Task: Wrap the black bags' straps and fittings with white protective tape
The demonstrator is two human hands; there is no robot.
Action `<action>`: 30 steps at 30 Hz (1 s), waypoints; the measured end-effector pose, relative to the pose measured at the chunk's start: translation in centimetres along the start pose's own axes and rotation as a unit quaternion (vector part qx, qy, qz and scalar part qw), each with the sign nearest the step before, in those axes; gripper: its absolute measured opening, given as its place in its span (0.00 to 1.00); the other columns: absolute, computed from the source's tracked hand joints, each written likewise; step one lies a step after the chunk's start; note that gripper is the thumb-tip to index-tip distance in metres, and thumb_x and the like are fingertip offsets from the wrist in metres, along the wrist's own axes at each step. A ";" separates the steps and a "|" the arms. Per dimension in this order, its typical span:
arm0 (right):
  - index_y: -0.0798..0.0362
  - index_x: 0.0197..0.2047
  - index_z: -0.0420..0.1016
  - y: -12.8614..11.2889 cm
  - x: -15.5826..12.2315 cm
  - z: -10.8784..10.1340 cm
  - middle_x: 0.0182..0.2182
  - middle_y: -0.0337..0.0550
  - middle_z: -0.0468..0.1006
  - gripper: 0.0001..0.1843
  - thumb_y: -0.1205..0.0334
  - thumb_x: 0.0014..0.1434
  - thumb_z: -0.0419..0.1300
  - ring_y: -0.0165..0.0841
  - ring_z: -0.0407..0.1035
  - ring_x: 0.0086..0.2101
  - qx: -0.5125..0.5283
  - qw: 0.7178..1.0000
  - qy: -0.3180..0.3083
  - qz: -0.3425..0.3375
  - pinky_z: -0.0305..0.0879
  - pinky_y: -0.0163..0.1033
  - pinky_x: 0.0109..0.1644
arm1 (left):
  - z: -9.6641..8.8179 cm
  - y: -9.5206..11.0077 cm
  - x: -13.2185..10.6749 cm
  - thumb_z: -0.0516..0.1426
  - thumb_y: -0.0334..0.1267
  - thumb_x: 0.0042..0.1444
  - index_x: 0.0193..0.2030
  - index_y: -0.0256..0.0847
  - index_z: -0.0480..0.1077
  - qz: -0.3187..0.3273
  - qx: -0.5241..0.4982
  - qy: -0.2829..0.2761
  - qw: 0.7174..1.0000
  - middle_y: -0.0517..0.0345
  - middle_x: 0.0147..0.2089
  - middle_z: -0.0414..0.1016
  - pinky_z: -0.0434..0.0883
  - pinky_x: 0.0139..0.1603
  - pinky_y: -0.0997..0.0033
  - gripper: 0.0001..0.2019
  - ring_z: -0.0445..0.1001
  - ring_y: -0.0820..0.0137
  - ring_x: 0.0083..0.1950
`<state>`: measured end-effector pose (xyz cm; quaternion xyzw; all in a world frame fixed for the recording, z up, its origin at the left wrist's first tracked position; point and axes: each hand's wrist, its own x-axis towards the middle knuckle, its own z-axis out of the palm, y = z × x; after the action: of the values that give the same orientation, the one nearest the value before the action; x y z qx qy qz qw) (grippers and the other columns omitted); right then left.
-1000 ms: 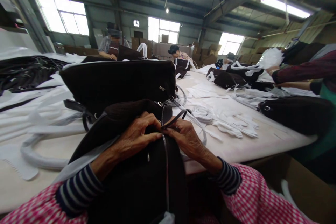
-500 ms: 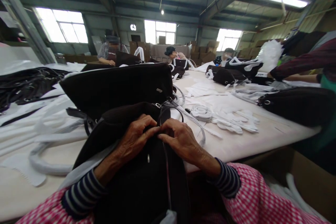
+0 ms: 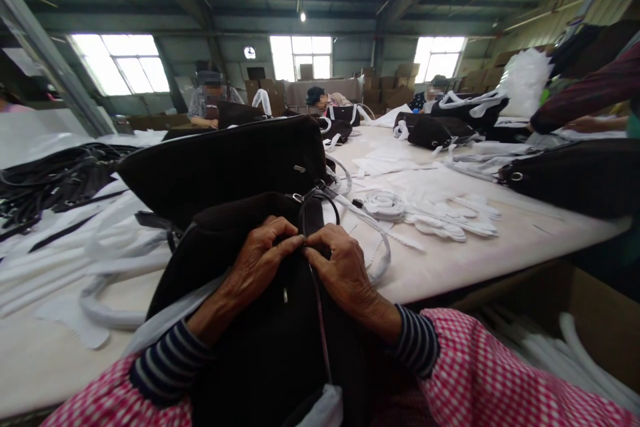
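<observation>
A dark brown bag (image 3: 270,353) lies in my lap against the table edge, its zipper (image 3: 320,320) running down the middle. My left hand (image 3: 260,260) and my right hand (image 3: 337,263) meet at the top end of the zipper, fingertips pinched together on the bag's zipper area. Both hands are closed on the bag fabric. A thin dark strap (image 3: 313,203) loops up just beyond my fingers. Behind it stands another dark brown bag (image 3: 225,163) on the table.
White wrapped handles and paper pieces (image 3: 435,213) lie right of centre on the pale table (image 3: 500,247). Black straps (image 3: 50,180) pile at far left. More dark bags (image 3: 575,177) sit right. A person's sleeve (image 3: 580,97) reaches in at right; other people sit far back.
My right hand let the thin strap drop and closed in beside the left at the zipper top. The view has tilted slightly upward.
</observation>
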<state>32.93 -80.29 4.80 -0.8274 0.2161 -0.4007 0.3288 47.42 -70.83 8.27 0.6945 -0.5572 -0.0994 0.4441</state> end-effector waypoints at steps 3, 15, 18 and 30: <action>0.51 0.36 0.78 0.2 -0.1 0.0 0.36 0.41 0.78 0.05 0.68 0.59 0.69 0.38 0.71 0.41 0.014 1.000 0.014 0.012 0.64 0.41 0.44 | 0.1 0.4 0.0 0.58 0.47 0.61 0.34 0.41 0.75 -0.016 0.010 0.006 1.000 0.58 0.37 0.72 0.67 0.46 0.64 0.12 0.71 0.64 0.41; 0.52 0.30 0.77 1.0 0.2 0.5 0.31 0.40 0.76 0.09 0.75 0.59 0.66 0.36 0.70 0.37 -0.005 0.999 0.011 -0.045 0.62 0.39 0.41 | -0.4 1.3 0.3 0.57 0.48 0.62 0.32 0.42 0.73 0.003 0.031 -0.037 0.999 0.55 0.41 0.76 0.67 0.54 0.60 0.13 0.71 0.60 0.48; 0.51 0.31 0.78 1.3 0.6 -0.1 0.31 0.38 0.76 0.09 0.75 0.59 0.66 0.34 0.71 0.36 0.055 0.997 -0.006 -0.048 0.63 0.37 0.40 | -0.8 1.8 0.3 0.56 0.50 0.65 0.35 0.41 0.73 -0.050 -0.039 -0.038 0.997 0.56 0.38 0.75 0.69 0.45 0.64 0.15 0.71 0.63 0.42; 0.52 0.32 0.80 1.4 1.7 -1.6 0.33 0.38 0.80 0.06 0.72 0.59 0.66 0.33 0.75 0.37 0.137 0.989 -0.060 -0.008 0.66 0.37 0.44 | -1.2 1.9 0.5 0.61 0.51 0.61 0.37 0.41 0.76 -0.102 -0.089 -0.036 0.990 0.59 0.35 0.75 0.67 0.33 0.72 0.14 0.72 0.67 0.36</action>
<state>32.48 -82.92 5.38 -0.7987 0.1318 -0.3790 0.4484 47.04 -70.65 10.53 0.7010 -0.4882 -0.2182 0.4718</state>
